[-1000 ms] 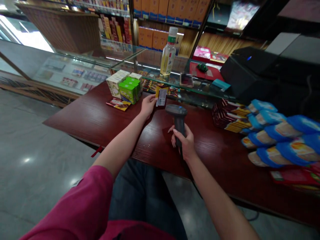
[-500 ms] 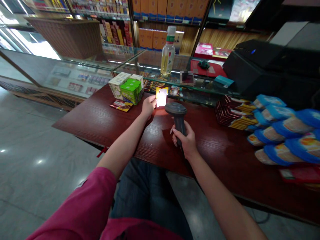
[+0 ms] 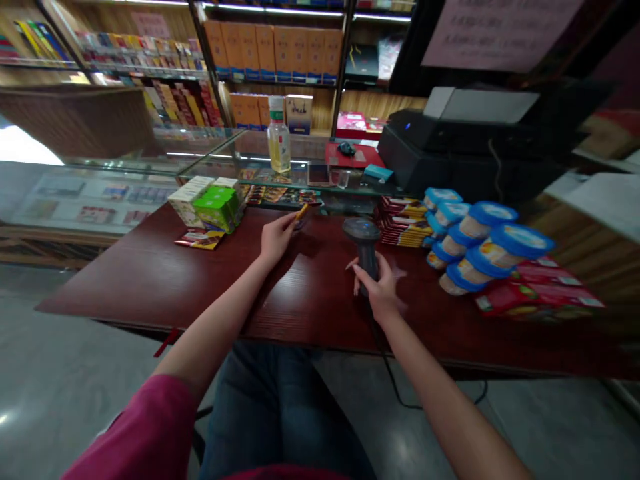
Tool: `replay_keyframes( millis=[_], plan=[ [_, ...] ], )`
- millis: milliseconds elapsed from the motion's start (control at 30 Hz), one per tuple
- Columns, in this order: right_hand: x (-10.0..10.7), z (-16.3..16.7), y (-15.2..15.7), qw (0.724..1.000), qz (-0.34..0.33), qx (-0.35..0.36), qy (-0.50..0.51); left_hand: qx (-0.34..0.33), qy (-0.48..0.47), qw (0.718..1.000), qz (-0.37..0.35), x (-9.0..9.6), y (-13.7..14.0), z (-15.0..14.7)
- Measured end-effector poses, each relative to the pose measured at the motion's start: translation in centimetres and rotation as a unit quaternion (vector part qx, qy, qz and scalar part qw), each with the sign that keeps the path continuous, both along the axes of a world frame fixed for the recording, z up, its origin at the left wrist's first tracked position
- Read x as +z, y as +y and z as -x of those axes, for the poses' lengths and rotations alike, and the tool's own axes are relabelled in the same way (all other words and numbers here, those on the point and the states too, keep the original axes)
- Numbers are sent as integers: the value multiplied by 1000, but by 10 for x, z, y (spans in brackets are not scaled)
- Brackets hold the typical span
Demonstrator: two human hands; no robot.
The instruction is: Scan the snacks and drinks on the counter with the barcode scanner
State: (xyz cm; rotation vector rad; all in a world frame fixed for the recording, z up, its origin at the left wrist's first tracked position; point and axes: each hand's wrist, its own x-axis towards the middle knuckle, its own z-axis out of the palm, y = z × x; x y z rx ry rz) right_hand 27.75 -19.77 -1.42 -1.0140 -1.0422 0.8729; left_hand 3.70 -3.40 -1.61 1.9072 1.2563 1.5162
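My left hand (image 3: pixel 277 239) pinches a thin yellow-and-dark-red snack packet (image 3: pixel 303 212), seen nearly edge-on above the counter. My right hand (image 3: pixel 377 283) is wrapped round the handle of a dark barcode scanner (image 3: pixel 364 232), its head upright and a small blue light showing on top. Left of my left hand, green and white drink cartons (image 3: pixel 216 205) stand together. A similar flat packet (image 3: pixel 199 239) lies in front of them. Beyond the scanner rises a stack of dark red and yellow packets (image 3: pixel 404 220).
Blue-lidded tubs (image 3: pixel 493 240) are piled at the right beside red packages (image 3: pixel 537 287). A bottle (image 3: pixel 279 137) stands on the glass case behind the wooden counter (image 3: pixel 300 300). The scanner's cable (image 3: pixel 393 380) hangs over the front edge. Black equipment (image 3: pixel 440 153) fills the back right.
The view has swung right. The packet in my left hand has turned from facing me, brightly lit, to nearly edge-on. The bright light on it is gone; the scanner has moved away rightward.
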Motion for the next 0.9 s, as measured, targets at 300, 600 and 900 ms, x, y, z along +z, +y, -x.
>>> replay_keyframes(
  millis=[300, 600, 900],
  plan=[
    [-2, -83, -23, 968, -34, -247, 8, -189, 210, 946, -155, 46, -29, -193],
    [-5, -82, -16, 964, -42, -261, 22, -159, 337, 914, -159, 25, -21, -285],
    [0, -79, -24, 992, -9, -124, 33, -173, 342, 898, -217, 11, -41, -144]
  ],
)
